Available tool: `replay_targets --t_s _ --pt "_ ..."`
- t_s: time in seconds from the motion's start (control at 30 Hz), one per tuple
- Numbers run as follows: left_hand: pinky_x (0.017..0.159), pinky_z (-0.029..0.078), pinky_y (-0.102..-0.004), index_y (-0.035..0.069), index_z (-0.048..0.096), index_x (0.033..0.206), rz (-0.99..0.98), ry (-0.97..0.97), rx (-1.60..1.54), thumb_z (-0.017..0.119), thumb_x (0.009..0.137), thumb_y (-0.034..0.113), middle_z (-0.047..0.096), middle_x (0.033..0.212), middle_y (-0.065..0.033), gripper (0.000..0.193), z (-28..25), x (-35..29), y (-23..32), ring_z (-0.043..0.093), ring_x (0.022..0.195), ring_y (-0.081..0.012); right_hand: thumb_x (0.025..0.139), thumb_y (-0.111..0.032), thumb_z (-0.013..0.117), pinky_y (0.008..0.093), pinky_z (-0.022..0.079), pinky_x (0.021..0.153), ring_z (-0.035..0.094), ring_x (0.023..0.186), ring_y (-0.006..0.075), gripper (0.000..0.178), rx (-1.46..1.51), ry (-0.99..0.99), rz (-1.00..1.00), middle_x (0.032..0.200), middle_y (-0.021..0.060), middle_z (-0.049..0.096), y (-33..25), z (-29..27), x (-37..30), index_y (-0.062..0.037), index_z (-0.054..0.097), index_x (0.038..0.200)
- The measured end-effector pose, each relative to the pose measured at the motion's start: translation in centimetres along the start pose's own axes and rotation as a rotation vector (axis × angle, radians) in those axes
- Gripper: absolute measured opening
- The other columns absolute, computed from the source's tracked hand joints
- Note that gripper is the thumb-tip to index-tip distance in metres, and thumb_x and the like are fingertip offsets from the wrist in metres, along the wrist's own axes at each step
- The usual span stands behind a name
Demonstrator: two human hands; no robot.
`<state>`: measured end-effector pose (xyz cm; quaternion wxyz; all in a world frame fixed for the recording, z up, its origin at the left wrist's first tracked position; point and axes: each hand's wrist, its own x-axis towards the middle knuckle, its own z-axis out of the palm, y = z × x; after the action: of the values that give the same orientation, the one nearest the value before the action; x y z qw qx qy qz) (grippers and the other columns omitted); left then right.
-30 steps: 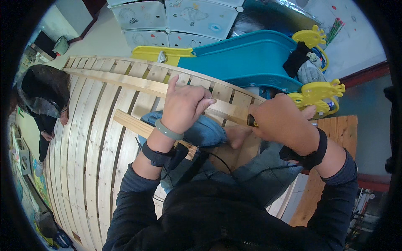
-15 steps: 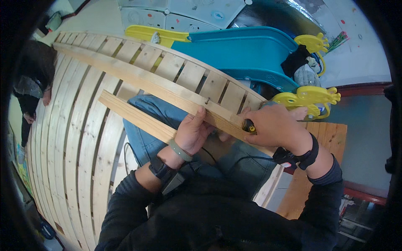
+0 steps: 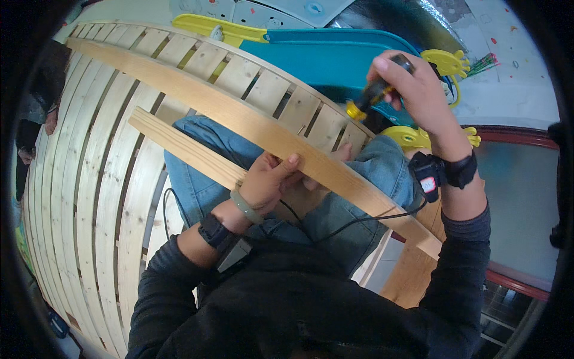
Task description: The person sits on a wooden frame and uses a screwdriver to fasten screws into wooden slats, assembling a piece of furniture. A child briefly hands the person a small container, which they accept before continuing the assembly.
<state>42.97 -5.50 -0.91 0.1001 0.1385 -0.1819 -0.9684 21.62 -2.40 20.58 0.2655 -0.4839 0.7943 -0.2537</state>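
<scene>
My left hand [image 3: 272,179] grips the near edge of a long wooden beam [image 3: 239,119], its thumb lying on the wood. The beam runs slantwise across my lap. In my right hand [image 3: 412,90], raised above the beam's far side, is a screwdriver [image 3: 379,90] with a thick black and yellow handle. Its yellow end points down and left; I cannot make out a shaft. A small metal bolt [image 3: 302,130] sticks up at the beam's far edge, apart from the screwdriver. A shorter wooden strip [image 3: 185,146] reaches leftward from beside my left wrist.
Pale wooden slats [image 3: 107,197] spread out on the left and beyond the beam. A blue and yellow plastic slide [image 3: 323,57] stands behind. Another person [image 3: 45,90] is at the far left. A black cable [image 3: 353,224] crosses my lap, and a wooden board [image 3: 406,275] lies at right.
My right hand has lifted off the beam, up and away, with the screwdriver. The beam has turned so that its broad face shows. My left hand still holds it.
</scene>
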Motion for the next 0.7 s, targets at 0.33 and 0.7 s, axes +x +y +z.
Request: replay_targets --t_s 0.33,0.7 --pt "0.096 0.048 -0.0390 0.005 0.049 0.128 -0.064 -0.088 -0.041 0.061 0.094 0.019 0.059 0.124 -0.0075 0.039 -1.3 -1.0 0.5 0.058 0.114 -0.0230 0.094 -0.039 0.058 0.0167 0.033 0.043 0.044 0.045 0.0039 0.033 0.471 0.025 0.161 0.058 -0.0014 0.052 4.8 0.5 2.6 -0.0063 0.061 0.090" --pt "0.097 0.047 -0.0406 0.005 0.048 0.129 -0.091 -0.087 -0.045 0.062 0.093 0.018 0.059 0.125 -0.0078 0.041 -1.5 -0.6 0.8 0.057 0.115 -0.0231 0.093 -0.040 0.058 0.0160 0.033 0.044 0.043 0.045 0.0030 0.034 0.340 -0.033 0.151 0.058 -0.0021 0.052 4.5 0.8 3.9 -0.0067 0.063 0.089"
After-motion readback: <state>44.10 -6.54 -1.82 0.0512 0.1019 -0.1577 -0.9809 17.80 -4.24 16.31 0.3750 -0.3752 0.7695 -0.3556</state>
